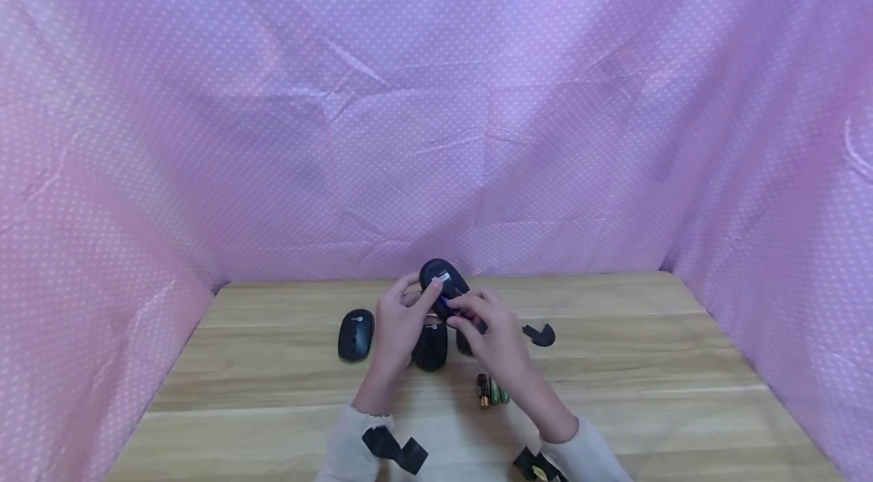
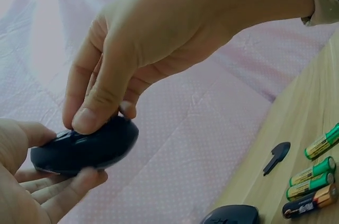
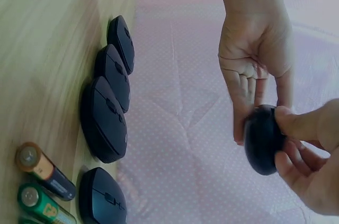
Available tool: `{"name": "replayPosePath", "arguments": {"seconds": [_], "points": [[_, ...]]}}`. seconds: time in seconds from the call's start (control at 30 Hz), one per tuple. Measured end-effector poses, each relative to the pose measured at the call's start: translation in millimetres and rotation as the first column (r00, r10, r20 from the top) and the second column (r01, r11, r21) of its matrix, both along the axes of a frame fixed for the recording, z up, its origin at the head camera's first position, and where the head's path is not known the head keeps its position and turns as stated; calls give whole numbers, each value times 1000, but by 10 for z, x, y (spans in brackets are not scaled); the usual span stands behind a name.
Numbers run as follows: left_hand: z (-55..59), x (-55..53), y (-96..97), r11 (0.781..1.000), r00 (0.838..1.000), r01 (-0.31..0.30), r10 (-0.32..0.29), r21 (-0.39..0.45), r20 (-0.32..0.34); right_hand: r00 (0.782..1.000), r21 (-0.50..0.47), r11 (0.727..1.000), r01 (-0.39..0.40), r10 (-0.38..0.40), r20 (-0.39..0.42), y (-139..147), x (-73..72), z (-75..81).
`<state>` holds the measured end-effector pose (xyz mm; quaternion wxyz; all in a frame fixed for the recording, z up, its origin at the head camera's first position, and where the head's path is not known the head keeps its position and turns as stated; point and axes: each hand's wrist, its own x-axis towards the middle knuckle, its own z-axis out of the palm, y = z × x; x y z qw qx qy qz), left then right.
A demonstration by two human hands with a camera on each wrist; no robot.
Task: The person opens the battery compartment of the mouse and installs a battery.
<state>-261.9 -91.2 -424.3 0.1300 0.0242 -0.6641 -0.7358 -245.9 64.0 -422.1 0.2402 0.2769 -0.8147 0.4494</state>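
A black computer mouse [image 1: 433,270] is raised above the table, its underside with a white label turned up. My left hand [image 1: 401,319] grips it from the left, thumb on the underside and fingers beneath. At its near end, the thumb and fingertips of my right hand [image 1: 496,330] pinch close at the underside, with a bit of blue-purple showing beside them. What lies between those fingertips is hidden. The right wrist view shows the held mouse [image 3: 260,142] between both hands. A loose black curved cover [image 1: 543,335] with a narrow tab lies right of my hands.
Several black mice lie on the wooden table [image 1: 273,376], one mouse [image 1: 355,335] at left and another mouse [image 1: 430,349] under my hands. Several batteries [image 1: 485,391], green ones and a black-and-copper one, lie near my right wrist. A pink dotted cloth [image 1: 436,126] encloses the table.
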Motion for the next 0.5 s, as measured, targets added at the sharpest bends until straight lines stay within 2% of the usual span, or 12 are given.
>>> {"name": "replayPosePath", "arguments": {"seconds": [0.1, 0.23, 0.3, 0.37, 0.4, 0.43, 0.5], "points": [[-2, -4, 9, 1000, 1000, 17, -17, 24, -8, 1000, -62, 998, 27, -27, 4, -5, -15, 7], [2, -22, -7, 998, 1000, 1, -1, 62, -9, 999, -76, 996, 40, -42, -20, -2, -45, 5], [11, -29, -23, 997, 1000, 8, -7, 73, -13, 999, -91, 995, 33, -32, 16, 4, -59, -4], [18, -34, -44, 997, 1000, 20, -19, 73, -14, 994, -129, 991, 18, -4, 106, 9, -70, -3], [24, -31, -56, 997, 1000, 29, -28, 66, -13, 985, -162, 987, 5, 23, 170, 13, -74, 2], [30, -29, -67, 998, 999, 39, -38, 59, -15, 971, -198, 980, -2, 50, 235, 18, -77, 8], [40, -21, -91, 997, 998, 64, -63, 45, -18, 928, -266, 964, -9, 107, 356, 32, -87, 21]]}}
